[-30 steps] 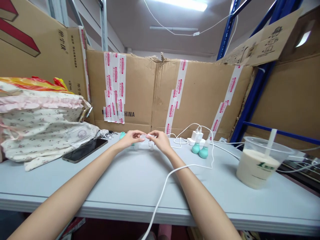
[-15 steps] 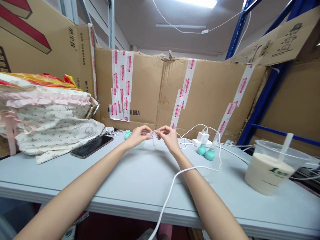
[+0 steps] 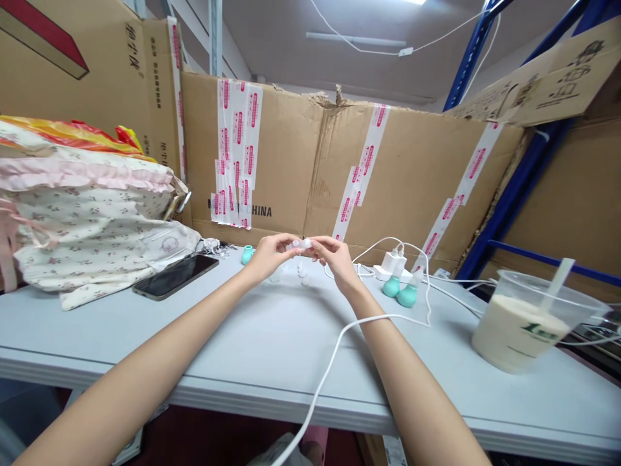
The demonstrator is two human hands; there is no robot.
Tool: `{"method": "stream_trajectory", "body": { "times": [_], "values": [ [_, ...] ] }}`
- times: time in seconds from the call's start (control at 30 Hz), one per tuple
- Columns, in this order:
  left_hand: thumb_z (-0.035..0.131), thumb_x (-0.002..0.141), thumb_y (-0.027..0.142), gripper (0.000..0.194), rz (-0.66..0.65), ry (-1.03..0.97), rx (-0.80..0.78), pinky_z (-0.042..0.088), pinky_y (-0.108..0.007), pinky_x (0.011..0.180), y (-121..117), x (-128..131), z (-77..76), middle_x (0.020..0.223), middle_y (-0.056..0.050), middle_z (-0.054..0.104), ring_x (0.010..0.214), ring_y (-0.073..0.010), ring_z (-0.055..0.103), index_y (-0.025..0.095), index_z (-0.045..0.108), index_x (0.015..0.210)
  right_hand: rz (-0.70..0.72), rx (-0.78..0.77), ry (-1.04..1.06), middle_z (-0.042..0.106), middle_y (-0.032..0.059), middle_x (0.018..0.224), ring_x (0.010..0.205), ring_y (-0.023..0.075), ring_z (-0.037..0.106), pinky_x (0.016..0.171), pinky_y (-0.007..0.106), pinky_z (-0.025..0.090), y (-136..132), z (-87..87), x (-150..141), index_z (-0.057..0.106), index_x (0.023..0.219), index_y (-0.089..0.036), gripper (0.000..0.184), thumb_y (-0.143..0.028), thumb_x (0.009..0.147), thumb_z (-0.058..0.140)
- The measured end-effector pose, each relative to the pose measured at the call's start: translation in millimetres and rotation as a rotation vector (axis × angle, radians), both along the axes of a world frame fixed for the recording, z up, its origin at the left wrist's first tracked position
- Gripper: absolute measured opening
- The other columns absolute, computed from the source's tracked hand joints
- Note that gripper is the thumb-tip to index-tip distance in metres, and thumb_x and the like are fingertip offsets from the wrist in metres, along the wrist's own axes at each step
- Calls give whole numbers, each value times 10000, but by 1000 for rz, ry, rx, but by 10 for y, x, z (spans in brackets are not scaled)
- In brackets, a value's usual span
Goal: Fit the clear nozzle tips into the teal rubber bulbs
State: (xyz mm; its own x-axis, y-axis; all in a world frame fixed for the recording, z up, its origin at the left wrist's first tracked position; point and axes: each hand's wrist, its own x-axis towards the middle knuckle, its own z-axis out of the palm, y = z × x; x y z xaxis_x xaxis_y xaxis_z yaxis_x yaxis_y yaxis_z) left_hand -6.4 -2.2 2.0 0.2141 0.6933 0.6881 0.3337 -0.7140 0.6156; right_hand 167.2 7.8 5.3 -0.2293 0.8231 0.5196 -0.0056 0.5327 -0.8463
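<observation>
Between my fingertips, above the back part of the grey table, is a small translucent white plastic piece. My left hand pinches its left end, and my right hand pinches the right end with thumb and forefinger. Just below, small clear plastic pieces stand on the tabletop. A teal rubber bulb sits left of my left hand. To the right of my right hand rest two more teal bulbs with clear tips. The exact shape of the held piece is too small to make out.
A phone lies at the left beside a floral cloth bag. A white cable loops across the table from a charger. On the right stands a plastic cup with a straw. Cardboard walls the back.
My hands have drawn slightly apart, and the white piece now lies level between them. The clear pieces on the table show more plainly below. The view has shifted a little.
</observation>
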Motion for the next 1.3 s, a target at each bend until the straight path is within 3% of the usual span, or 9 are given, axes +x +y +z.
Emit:
{"method": "stream_trajectory", "body": {
  "times": [0.2, 0.43, 0.97, 1.2, 1.3],
  "values": [
    [642, 694, 421, 344, 50, 30, 21, 402, -245, 616, -21, -31, 30, 859, -65, 689, 693, -150, 550, 137, 692, 883, 22, -23, -6, 653, 39, 683, 575, 99, 520, 429, 186, 332, -30, -8, 7, 639, 752, -153, 316, -438, 626, 690],
    [571, 770, 402, 297, 66, 126, 114, 365, -241, 600, -81, 29, -53, 793, -44, 664, 662, -129, 509, 142, 708, 816, 14, -33, -3, 616, 11, 556, 442, 61, 410, 406, 198, 294, -22, -14, 23, 637, 671, -140, 302, -408, 568, 731],
    [474, 827, 404, 325, -73, 411, 119, 353, -233, 608, -172, 62, -56, 724, -34, 656, 585, -121, 473, 184, 713, 821, 131, 27, -325, 581, 2, 491, 418, 57, 403, 420, 187, 302, -104, -14, 202, 543, 551, -146, 344, -450, 608, 692],
    [495, 829, 348, 262, 3, 417, 144, 365, -256, 642, -186, 100, -130, 796, -56, 680, 646, -155, 529, 189, 704, 835, 33, 100, -377, 602, 21, 512, 399, 58, 431, 401, 186, 339, -42, -78, 204, 608, 574, -128, 301, -412, 643, 679],
    [520, 820, 345, 243, 94, 290, 159, 378, -255, 643, -183, 142, -162, 815, -46, 683, 663, -152, 538, 193, 687, 909, 8, 74, -274, 622, 30, 558, 425, 73, 485, 408, 193, 389, -62, -34, 190, 630, 634, -124, 293, -409, 624, 698]
  ]
}}
